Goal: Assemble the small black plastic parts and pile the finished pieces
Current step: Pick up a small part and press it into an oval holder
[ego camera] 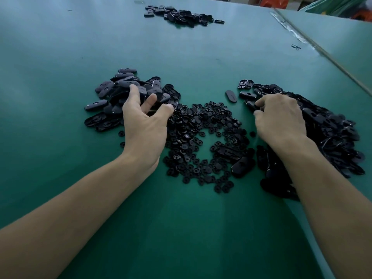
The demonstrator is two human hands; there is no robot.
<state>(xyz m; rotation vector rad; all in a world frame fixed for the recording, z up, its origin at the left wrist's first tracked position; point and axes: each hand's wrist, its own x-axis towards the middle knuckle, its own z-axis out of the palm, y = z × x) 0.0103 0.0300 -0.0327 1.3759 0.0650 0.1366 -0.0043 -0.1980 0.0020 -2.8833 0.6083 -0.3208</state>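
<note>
While the left hand (144, 117) spread open over the oval covers (120, 91) and the right hand (279, 115) curled, hold unclear, at its heap (332, 133), taking single pieces seemed wisest.

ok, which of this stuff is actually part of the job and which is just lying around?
Job: left pile of oval pieces, under the left hand; middle heap of small round parts; right pile of oval shells, at the right hand; far pile, same black parts, untouched.
Lying about: small black scrap; tape seam; orange object beyond the table.
</note>
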